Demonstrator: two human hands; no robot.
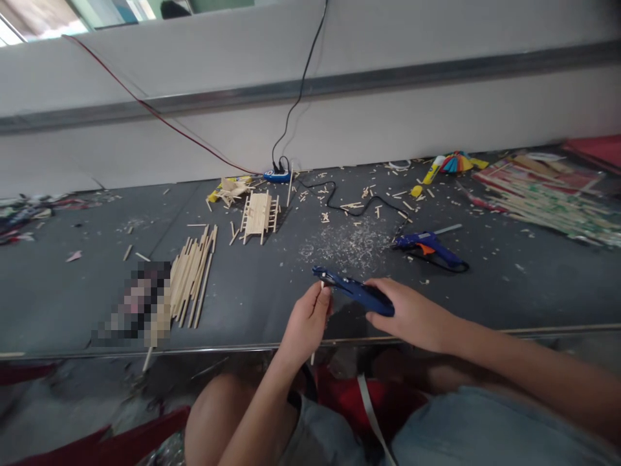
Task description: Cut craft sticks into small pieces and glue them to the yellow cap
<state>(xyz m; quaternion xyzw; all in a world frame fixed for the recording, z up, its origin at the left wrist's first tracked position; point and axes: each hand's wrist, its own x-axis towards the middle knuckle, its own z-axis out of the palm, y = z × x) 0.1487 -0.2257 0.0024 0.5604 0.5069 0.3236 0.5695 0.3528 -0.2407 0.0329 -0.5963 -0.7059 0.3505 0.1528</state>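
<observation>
My right hand [405, 312] is wrapped round a blue hand cutter [361, 292], whose jaws point left. A thin wooden stick [323, 283] is pinched in my left hand [310, 316], its upper end at the cutter's jaws. Whether the blade touches the stick is too small to tell. The stick's lower end shows below my left hand, by the table edge. Beyond the hands, small wood shavings [347, 246] are scattered on the dark table. A blue glue gun [429, 248] with an orange trigger lies on its side past my right hand.
Left on the dark table [252, 285] lies a bundle of wooden sticks [191, 278] beside a pixelated patch [136, 301]. A small stick-built model [259, 215] stands behind. A power strip [277, 175] sits by the wall. Glue tubes [433, 169] and green-white strips [543, 200] lie right.
</observation>
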